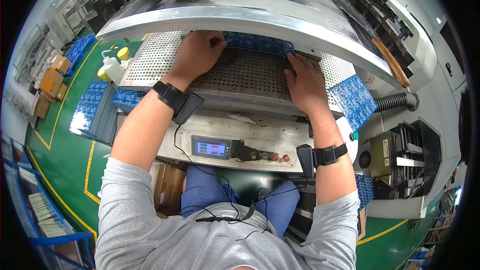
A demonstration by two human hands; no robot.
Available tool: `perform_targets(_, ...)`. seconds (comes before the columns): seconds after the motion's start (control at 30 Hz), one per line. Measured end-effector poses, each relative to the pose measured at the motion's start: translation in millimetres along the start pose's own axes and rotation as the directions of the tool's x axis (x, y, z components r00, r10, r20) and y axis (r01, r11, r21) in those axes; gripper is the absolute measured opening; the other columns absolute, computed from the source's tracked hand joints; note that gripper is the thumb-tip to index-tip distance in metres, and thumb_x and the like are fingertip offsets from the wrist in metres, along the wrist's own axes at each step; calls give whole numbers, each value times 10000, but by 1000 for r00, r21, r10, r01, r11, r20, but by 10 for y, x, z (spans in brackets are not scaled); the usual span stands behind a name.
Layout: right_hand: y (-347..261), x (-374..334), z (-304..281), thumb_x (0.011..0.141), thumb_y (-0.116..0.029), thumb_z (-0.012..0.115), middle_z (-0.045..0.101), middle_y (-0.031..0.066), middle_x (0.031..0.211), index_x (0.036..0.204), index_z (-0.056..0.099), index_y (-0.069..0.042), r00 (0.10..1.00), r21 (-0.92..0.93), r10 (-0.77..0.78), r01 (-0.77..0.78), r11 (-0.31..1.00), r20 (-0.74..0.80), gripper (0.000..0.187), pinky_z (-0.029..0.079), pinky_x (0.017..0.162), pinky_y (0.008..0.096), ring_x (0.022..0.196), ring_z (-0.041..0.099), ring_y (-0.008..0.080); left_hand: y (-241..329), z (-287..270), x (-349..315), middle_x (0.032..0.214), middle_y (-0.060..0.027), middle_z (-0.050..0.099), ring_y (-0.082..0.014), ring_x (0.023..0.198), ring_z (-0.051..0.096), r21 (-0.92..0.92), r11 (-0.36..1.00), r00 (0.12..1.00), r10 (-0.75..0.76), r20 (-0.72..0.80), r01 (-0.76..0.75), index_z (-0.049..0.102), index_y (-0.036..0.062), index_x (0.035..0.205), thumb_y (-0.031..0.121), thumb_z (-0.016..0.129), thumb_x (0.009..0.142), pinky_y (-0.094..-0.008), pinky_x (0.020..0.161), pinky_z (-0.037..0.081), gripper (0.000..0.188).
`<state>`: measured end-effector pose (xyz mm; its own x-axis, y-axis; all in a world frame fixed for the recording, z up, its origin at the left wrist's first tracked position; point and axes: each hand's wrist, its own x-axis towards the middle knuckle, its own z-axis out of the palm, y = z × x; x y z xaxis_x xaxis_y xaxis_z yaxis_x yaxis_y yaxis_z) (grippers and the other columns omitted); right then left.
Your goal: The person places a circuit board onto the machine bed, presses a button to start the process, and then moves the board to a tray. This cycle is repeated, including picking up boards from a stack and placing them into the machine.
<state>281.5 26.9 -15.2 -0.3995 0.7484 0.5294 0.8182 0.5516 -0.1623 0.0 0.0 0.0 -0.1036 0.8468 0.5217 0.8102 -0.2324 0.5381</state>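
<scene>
A blue circuit-board panel (257,43) lies on the perforated metal bed (240,72), partly under the raised screen frame (240,17). At the panel's left end is my left hand (198,54), its fingers curled and thumb drawn in. Whether those fingers grip the panel's edge or something else is hidden. My right hand (306,79) rests at the panel's right end, fingers stretched forward and fingertips near its corner. Another blue panel (353,101) lies at the bed's right side, beyond my right wrist.
Stacked blue panels (95,110) stand at the left, near a white bottle (113,69) with a yellow-capped one. A control screen (210,147) and buttons sit on the machine front. A wooden-handled tool (390,62) lies on the frame's right edge. A ribbed hose (392,102) runs at right.
</scene>
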Motion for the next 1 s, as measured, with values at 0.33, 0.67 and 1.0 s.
perform_targets(0.33, -13, -2, 12, 928, -210, 564, 562, 156, 1310, 1299, 566, -84, 1000, -13, -23, 23, 1000, -12, 392, 378, 1055, 426, 1215, 489, 362, -14, 93, -58, 934, -67, 659, -300, 952, 592, 135, 878, 881, 469, -63, -458, 744, 136, 930, 57, 587, 824, -410, 874, 470, 205)
perform_targets(0.67, -45, 3, -4, 914, -214, 572, 596, 162, 1248, 1262, 587, -72, 998, -60, -44, 41, 997, -46, 376, 401, 1023, 431, 1171, 520, 368, -19, 111, -72, 992, -43, 644, -276, 1018, 568, 233, 875, 894, 446, -45, -424, 755, 172, 963, 51, 533, 824, -410, 915, 451, 288)
perform_targets(1.0, 29, -9, 28, 875, -223, 600, 611, 162, 1190, 1190, 615, -49, 990, -63, -57, 49, 997, -127, 360, 430, 990, 458, 1129, 534, 380, -85, 82, -51, 1014, -69, 644, -289, 1046, 568, 128, 891, 896, 442, -36, -435, 744, 160, 972, 65, 545, 822, -422, 944, 441, 266)
